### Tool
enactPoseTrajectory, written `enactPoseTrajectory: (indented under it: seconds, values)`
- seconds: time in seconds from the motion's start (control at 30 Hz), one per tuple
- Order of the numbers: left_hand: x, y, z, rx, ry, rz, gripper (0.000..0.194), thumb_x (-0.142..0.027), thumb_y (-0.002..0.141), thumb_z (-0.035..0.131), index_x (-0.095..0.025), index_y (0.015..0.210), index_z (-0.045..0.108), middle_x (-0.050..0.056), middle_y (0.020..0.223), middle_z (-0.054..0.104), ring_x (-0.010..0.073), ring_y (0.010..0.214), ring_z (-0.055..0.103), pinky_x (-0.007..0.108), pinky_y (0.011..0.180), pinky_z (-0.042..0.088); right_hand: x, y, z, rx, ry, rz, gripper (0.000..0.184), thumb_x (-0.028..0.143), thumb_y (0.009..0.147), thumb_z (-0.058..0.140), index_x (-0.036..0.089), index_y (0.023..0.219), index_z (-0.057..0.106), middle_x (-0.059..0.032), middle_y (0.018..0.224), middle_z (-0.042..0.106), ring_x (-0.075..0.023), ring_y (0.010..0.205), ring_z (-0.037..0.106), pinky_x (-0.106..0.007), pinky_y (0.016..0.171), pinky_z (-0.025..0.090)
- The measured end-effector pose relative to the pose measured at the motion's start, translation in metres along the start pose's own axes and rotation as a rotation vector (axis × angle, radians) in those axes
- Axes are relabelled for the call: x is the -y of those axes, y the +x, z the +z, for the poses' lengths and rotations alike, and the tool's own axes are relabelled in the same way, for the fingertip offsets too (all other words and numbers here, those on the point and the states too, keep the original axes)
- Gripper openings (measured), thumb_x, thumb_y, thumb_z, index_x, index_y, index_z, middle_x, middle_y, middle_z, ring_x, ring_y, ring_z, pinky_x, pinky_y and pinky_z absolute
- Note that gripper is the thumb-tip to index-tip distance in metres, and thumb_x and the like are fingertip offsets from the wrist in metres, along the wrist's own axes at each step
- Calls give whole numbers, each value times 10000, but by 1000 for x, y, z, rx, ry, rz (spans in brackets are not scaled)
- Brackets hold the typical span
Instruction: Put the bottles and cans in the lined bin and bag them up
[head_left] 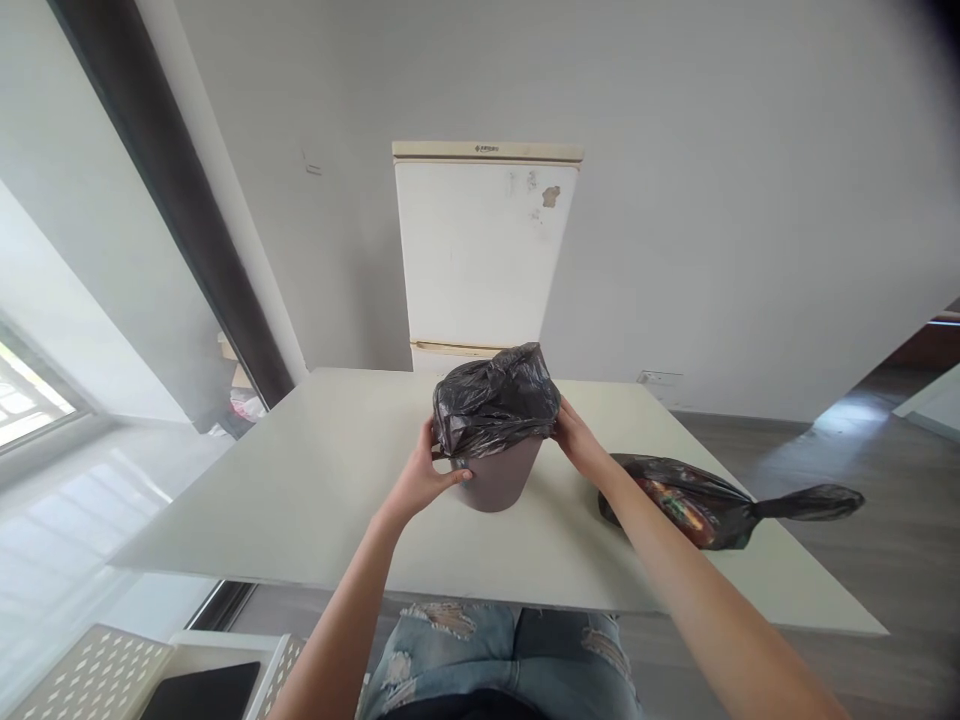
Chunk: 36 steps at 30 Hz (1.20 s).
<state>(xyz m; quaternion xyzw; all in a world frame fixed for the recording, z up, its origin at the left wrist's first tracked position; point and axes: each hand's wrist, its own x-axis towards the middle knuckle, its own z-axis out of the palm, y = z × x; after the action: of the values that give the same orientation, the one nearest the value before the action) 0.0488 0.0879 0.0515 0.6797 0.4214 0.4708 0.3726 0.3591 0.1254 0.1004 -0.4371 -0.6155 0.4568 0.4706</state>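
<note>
A mauve trash can (499,480) stands on the pale table, close to its middle. Over its top sits a black plastic bag (495,395), bunched up above the rim and folded down the outside. My left hand (427,478) grips the can's left side, thumb on the wall and fingers at the bag's edge. On the right side, my right hand (574,432) holds the bag's edge against the rim, its fingertips partly hidden behind the can. Beside my right forearm lies a filled, knotted black garbage bag (682,500) with colourful wrappers showing through.
The white table (337,500) spans the space before me, its near edge at my legs. Behind it a white refrigerator (480,250) stands against the grey wall. A pale perforated box (97,670) with a dark flat item is at lower left.
</note>
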Motion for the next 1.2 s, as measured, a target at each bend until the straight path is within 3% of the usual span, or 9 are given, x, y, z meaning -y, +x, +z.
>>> enactPoseTrajectory:
  seconds: [0.17, 0.33, 0.6, 0.77, 0.87, 0.97, 1.07, 1.13, 1.2]
  values:
    - [17, -18, 8, -201, 134, 72, 903, -451, 800, 862, -298, 1519, 337, 149, 1448, 563, 313, 1233, 650, 490, 1055, 536, -23, -32, -3, -229, -147, -311, 415, 666, 922, 563, 299, 1093, 467, -125, 1398, 556, -308, 1252, 593, -481, 1036, 526]
    - [17, -27, 1, -167, 341, 214, 149, -351, 1006, 593, -235, 1095, 620, 102, 1197, 629, 229, 1080, 655, 377, 966, 551, -31, -54, 0, -215, -517, -377, 213, 500, 942, 631, 293, 990, 618, -111, 1132, 662, -324, 1089, 628, -516, 1016, 498]
    - [18, -27, -22, 49, 535, 349, 222, -181, 975, 515, -245, 910, 717, 125, 1214, 632, 289, 1203, 629, 450, 1054, 520, -42, -50, -3, -27, -915, -376, 317, 343, 1058, 413, 292, 905, 686, -89, 887, 698, -313, 946, 576, -489, 888, 448]
    - [25, -26, -26, 132, 512, 254, 249, -159, 920, 518, -251, 972, 743, 121, 1312, 651, 305, 1262, 626, 474, 1073, 526, -54, -48, -6, 158, -1143, -217, 264, 159, 978, 450, 233, 862, 676, -98, 935, 713, -294, 984, 613, -428, 855, 427]
    - [26, -25, -26, 70, 375, 174, 296, -120, 831, 518, -230, 1024, 715, 113, 1336, 665, 292, 1289, 621, 473, 1110, 505, -52, -45, -12, 188, -1114, -113, 258, 88, 894, 500, 214, 940, 720, -102, 1032, 722, -278, 1031, 647, -372, 853, 449]
    - [22, -21, -28, -235, 204, 89, 233, -141, 819, 493, -217, 981, 643, 91, 1181, 715, 261, 1197, 662, 451, 1074, 520, -33, -45, -24, 46, -1100, -53, 339, 39, 833, 472, 215, 974, 725, -105, 1041, 726, -278, 1002, 672, -364, 848, 472]
    - [13, -10, -29, -505, 97, 16, 172, -267, 943, 471, -221, 1023, 616, 81, 1125, 712, 245, 1142, 675, 423, 1028, 536, 10, -47, -28, -277, -1050, -170, 323, 84, 883, 428, 233, 998, 691, -104, 999, 716, -293, 949, 667, -393, 835, 491]
    - [8, 3, -26, -460, 25, 31, 269, -386, 1013, 472, -228, 1182, 609, 101, 1284, 681, 252, 1257, 637, 412, 1072, 510, 49, -48, -20, -433, -961, -378, 298, 155, 954, 415, 241, 1061, 679, -120, 1051, 709, -308, 1007, 652, -413, 865, 506]
    - [9, 15, -19, -332, -58, 77, 419, -506, 1042, 470, -236, 1350, 560, 122, 1455, 604, 272, 1397, 552, 407, 1132, 471, 92, -44, -5, -437, -913, -549, 284, 220, 1004, 416, 242, 1099, 683, -131, 1103, 704, -309, 1060, 645, -430, 937, 508]
